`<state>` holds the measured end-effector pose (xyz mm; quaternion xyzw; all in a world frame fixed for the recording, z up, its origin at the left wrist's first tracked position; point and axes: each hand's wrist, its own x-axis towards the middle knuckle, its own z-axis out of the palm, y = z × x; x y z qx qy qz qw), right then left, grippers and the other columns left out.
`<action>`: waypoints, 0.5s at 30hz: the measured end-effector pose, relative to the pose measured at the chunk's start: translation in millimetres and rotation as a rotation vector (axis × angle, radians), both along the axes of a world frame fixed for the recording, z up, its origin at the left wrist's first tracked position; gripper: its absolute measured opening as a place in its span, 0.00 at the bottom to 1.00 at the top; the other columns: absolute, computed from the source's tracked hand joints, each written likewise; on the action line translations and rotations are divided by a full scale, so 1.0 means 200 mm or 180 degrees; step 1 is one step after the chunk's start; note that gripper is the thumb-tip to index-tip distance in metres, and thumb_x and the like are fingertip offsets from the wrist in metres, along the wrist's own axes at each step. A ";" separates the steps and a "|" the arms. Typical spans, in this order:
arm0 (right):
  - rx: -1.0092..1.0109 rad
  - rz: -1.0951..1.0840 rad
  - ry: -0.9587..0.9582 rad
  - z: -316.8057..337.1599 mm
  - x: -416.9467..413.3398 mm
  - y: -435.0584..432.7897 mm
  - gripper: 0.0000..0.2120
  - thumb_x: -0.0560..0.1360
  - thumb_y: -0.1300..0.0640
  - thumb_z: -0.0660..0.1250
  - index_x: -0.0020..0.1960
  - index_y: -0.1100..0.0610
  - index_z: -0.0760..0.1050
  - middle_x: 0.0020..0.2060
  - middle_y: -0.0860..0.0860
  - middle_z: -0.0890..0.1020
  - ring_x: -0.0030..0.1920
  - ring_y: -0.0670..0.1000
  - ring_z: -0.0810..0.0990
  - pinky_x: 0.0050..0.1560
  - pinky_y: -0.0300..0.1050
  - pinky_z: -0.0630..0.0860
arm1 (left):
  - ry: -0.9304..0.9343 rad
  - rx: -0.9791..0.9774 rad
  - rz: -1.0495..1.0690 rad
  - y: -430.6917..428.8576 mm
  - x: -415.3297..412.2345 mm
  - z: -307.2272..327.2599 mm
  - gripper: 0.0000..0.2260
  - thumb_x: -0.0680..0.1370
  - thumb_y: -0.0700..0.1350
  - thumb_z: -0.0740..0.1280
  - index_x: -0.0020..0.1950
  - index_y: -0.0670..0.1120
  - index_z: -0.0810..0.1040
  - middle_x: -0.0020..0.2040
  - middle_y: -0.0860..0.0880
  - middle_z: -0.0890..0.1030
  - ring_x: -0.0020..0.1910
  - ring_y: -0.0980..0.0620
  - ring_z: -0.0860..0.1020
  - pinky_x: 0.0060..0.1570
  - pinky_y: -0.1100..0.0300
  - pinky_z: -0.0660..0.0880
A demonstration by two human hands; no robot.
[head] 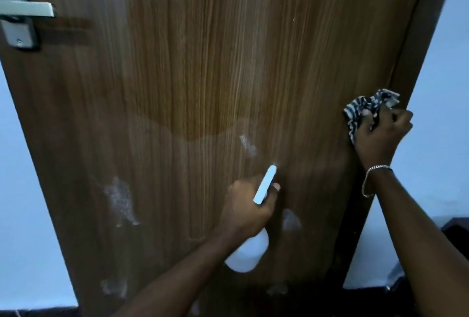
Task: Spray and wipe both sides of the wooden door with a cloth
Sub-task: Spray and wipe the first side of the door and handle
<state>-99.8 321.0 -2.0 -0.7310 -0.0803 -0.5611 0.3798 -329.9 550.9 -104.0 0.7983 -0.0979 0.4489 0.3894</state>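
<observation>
The wooden door [203, 75] fills the view, with white patches of spray foam low on its face. My left hand [245, 206] grips a white spray bottle [245, 253], its nozzle [266, 184] pointing at the door's lower middle. My right hand [380, 136] holds a bunched blue-and-white striped cloth [365, 107] against the door's right edge. A silver bracelet sits on my right wrist.
A metal lever handle [28, 10] on its plate sits at the upper left of the door. Pale walls [441, 88] flank the door on both sides. A dark floor strip [38, 313] runs along the bottom.
</observation>
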 end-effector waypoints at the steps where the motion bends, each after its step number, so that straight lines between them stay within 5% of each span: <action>1: 0.0143 0.0047 0.0038 -0.03 0.01 -0.01 0.19 0.81 0.51 0.61 0.62 0.64 0.77 0.59 0.67 0.72 0.59 0.67 0.73 0.61 0.51 0.68 | 0.0032 -0.0059 -0.0008 0.00 -0.01 -0.03 0.17 0.81 0.49 0.70 0.34 0.54 0.71 0.27 0.56 0.71 0.26 0.54 0.73 0.29 0.65 0.66; 6: 0.0629 -0.0253 0.0171 -0.05 -0.05 0.20 0.22 0.80 0.48 0.60 0.71 0.54 0.74 0.63 0.64 0.72 0.61 0.66 0.72 0.64 0.54 0.68 | -0.0059 -0.0296 0.0099 0.13 -0.12 -0.05 0.16 0.81 0.49 0.70 0.35 0.56 0.71 0.28 0.57 0.71 0.27 0.52 0.72 0.30 0.59 0.69; 12: -0.2195 0.0631 -0.0838 -0.50 -0.16 0.42 0.26 0.77 0.52 0.62 0.75 0.44 0.69 0.62 0.62 0.75 0.58 0.67 0.74 0.61 0.59 0.68 | -0.0136 -0.0339 0.0327 0.28 -0.20 -0.09 0.13 0.81 0.49 0.70 0.38 0.50 0.75 0.29 0.54 0.74 0.27 0.50 0.74 0.28 0.53 0.71; 15: -0.2057 0.0581 -0.0815 -0.66 -0.07 0.20 0.28 0.76 0.55 0.61 0.75 0.46 0.67 0.61 0.63 0.75 0.57 0.69 0.76 0.60 0.64 0.71 | -0.0136 -0.0443 0.0292 0.31 -0.25 -0.11 0.13 0.82 0.48 0.70 0.38 0.48 0.75 0.29 0.53 0.73 0.27 0.50 0.73 0.28 0.54 0.71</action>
